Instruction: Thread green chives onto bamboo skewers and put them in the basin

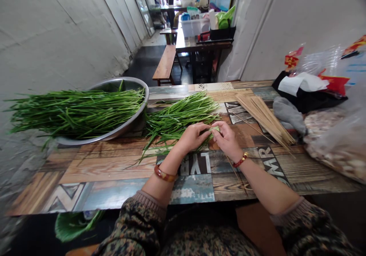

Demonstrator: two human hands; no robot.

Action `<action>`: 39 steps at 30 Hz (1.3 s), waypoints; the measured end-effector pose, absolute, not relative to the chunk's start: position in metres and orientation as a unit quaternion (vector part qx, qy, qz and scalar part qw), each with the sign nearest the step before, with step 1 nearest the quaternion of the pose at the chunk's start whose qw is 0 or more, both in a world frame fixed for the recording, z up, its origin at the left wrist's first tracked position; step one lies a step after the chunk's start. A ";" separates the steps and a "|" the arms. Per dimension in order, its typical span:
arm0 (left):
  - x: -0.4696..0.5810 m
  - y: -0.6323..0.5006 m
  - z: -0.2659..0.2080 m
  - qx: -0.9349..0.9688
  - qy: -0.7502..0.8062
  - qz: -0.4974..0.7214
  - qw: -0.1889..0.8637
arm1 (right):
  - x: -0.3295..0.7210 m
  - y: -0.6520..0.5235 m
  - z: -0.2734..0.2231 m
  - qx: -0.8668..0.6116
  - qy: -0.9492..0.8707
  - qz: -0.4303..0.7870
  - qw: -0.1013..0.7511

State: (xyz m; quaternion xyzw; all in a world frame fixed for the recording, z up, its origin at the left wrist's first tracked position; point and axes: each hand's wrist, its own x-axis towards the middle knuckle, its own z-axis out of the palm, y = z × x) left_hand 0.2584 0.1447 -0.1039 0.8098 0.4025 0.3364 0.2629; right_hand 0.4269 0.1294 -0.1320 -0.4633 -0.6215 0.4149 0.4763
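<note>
My left hand (196,136) is closed, thumb and fingers pinching a small bunch of garlic chives (215,128) near its pale cut ends. From the other side my right hand (227,140) grips the same ends, its thumb close to the left one. The leaves of this bunch are mostly hidden under my left hand. Just beyond lies a loose pile of garlic chives (183,115) on the table. Thin bamboo skewers (235,170) stick out below my right hand; whether it touches them I cannot tell. A fanned stack of bamboo skewers (264,119) lies to the right.
A metal basin (145,100) heaped with long garlic chives (77,111) stands at the left of the patterned table (111,168). Plastic bags of what looks like garlic (337,141) and a grey cloth-like bundle (288,115) crowd the right side. Behind are a bench (166,61) and another table.
</note>
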 end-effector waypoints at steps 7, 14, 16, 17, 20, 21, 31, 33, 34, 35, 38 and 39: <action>0.257 0.145 -0.102 0.815 0.399 0.334 0.256 | 0.426 0.128 -0.132 -0.458 -0.623 0.430 0.466; 0.238 0.160 -0.109 0.718 0.524 0.435 0.147 | 0.428 0.128 -0.130 -0.497 -0.654 0.391 0.416; 0.234 0.162 -0.113 0.726 0.527 0.423 0.128 | 0.428 0.126 -0.127 -0.509 -0.664 0.367 0.407; 0.234 0.163 -0.114 0.737 0.525 0.408 0.122 | 0.428 0.125 -0.126 -0.512 -0.668 0.358 0.404; 0.238 0.162 -0.116 0.771 0.522 0.351 0.104 | 0.428 0.125 -0.125 -0.515 -0.669 0.355 0.401; 0.240 0.163 -0.117 0.780 0.522 0.333 0.094 | 0.428 0.125 -0.126 -0.514 -0.667 0.359 0.403; 0.259 0.164 -0.107 0.805 0.561 0.191 0.021 | 0.427 0.131 -0.138 -0.507 -0.663 0.360 0.417; 0.257 0.165 -0.107 0.789 0.554 0.264 0.040 | 0.427 0.131 -0.137 -0.503 -0.658 0.367 0.423; 0.255 0.166 -0.107 0.775 0.548 0.310 0.055 | 0.427 0.131 -0.137 -0.499 -0.656 0.373 0.427; 0.253 0.167 -0.108 0.760 0.542 0.352 0.074 | 0.427 0.131 -0.136 -0.494 -0.653 0.378 0.432; 0.247 0.168 -0.108 0.720 0.529 0.429 0.136 | 0.427 0.132 -0.135 -0.479 -0.650 0.391 0.442; 0.246 0.167 -0.107 0.713 0.525 0.438 0.151 | 0.427 0.132 -0.134 -0.473 -0.649 0.398 0.444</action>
